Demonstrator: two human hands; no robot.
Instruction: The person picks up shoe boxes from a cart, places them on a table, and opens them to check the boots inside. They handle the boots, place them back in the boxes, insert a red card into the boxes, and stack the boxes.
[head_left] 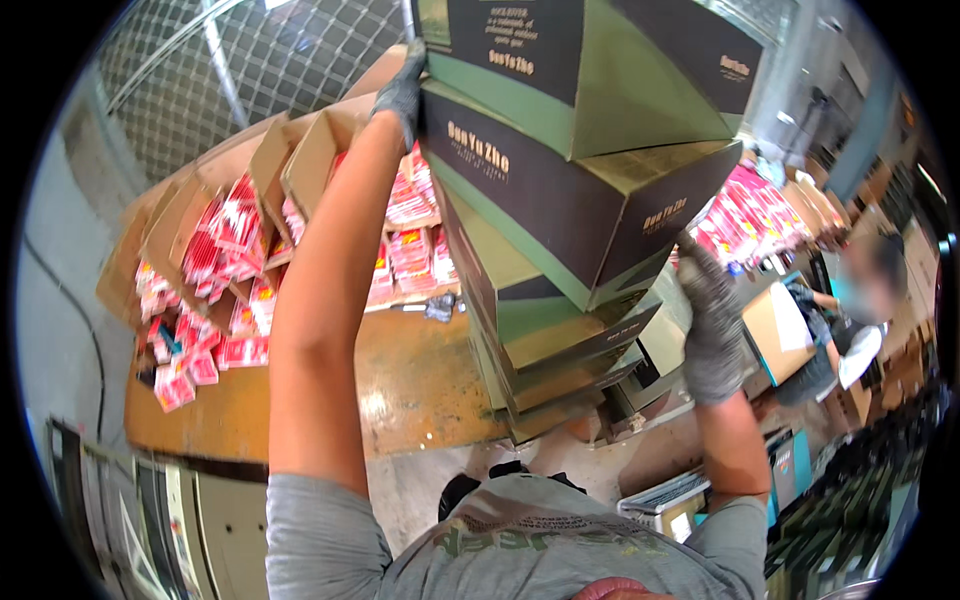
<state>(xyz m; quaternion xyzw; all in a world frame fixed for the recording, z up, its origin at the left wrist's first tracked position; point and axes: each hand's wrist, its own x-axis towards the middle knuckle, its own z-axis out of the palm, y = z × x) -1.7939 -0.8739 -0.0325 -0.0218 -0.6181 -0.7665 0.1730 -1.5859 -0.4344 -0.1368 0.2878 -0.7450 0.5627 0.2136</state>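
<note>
Stack of dark-and-green cardboard boxes (530, 195), leaning slightly, directly before the person at the right end of a worn wooden table (415, 375). The gloved left hand (400, 92) lies along the upper box's left edge; the gloved right hand (712, 325) reaches up to a lower box's right corner. Whether either hand's fingers are clamped or apart cannot be told. Farther left, red-and-white packets (235, 240) fill cardboard bins (268, 170); at right, a co-worker (862, 285) handles a tan panel (780, 335).
</note>
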